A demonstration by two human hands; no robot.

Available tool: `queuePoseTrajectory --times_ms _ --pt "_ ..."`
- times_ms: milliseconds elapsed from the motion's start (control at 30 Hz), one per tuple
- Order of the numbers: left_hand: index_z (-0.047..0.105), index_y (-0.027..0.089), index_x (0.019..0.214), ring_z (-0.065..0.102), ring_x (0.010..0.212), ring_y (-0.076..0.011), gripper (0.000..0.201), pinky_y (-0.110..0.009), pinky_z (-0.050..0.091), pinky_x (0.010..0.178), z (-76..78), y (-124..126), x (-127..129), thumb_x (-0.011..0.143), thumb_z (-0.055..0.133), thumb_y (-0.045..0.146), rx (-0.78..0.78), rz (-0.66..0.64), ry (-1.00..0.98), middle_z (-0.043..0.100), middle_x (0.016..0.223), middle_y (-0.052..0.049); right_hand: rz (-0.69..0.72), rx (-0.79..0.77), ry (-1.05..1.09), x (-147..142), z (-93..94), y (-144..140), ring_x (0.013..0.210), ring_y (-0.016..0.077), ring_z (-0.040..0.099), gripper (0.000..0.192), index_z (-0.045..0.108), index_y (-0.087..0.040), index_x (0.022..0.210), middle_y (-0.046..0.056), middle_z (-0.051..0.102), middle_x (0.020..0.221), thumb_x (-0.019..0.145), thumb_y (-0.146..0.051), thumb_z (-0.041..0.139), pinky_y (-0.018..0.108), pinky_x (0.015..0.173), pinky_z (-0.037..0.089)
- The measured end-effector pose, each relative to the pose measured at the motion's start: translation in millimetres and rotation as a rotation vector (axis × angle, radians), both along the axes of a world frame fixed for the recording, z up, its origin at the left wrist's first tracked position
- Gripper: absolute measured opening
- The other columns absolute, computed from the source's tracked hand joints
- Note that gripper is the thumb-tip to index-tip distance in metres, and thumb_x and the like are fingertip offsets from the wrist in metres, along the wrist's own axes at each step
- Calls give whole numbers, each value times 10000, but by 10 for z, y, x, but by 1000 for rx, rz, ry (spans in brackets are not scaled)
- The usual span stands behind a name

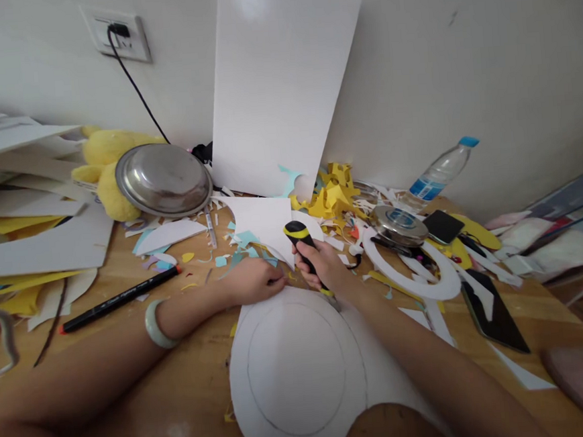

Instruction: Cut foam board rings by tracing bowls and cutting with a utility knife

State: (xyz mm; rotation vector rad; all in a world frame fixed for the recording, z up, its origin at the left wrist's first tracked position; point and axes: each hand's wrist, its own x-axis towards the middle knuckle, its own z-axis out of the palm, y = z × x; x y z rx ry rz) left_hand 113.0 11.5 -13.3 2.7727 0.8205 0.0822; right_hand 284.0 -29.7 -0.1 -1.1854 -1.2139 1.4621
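A white board (296, 373) with two pencilled circles, one inside the other, lies in front of me, its left side cut to a round edge. My right hand (325, 266) is closed around a black and yellow utility knife (300, 240). The knife tilts, and its blade meets the board near the outer pencil line, at the upper right. My left hand (256, 280), with a pale bangle (157, 325) on the wrist, is closed at the board's far edge, fingers curled there. What its fingertips grip is partly hidden.
A black marker (121, 299) lies left of my arm. Paper scraps, a steel bowl (164, 178), a yellow plush toy (114, 145) and a leaning white panel (286, 84) are behind. At right are a white ring (445, 280), a bottle (442, 169) and a dark tablet (498, 316).
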Motion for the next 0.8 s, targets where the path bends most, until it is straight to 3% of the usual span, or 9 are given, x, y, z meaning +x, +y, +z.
queuePoseTrajectory --times_ms 333,800 --pt "608 175 626 525 532 -117 336 -233 311 518 -23 26 1 866 397 279 28 -39 -32 617 610 -18 110 -67 34 -34 41 71 320 24 285 295 459 -192 788 -89 393 530 784 -481 514 155 281 247" --pt "618 173 601 498 492 -109 335 -233 283 495 -32 15 22 844 408 270 24 -16 -71 623 593 -19 142 -83 38 -99 32 122 311 24 301 295 480 -186 782 -85 404 521 778 -477 528 156 283 242"
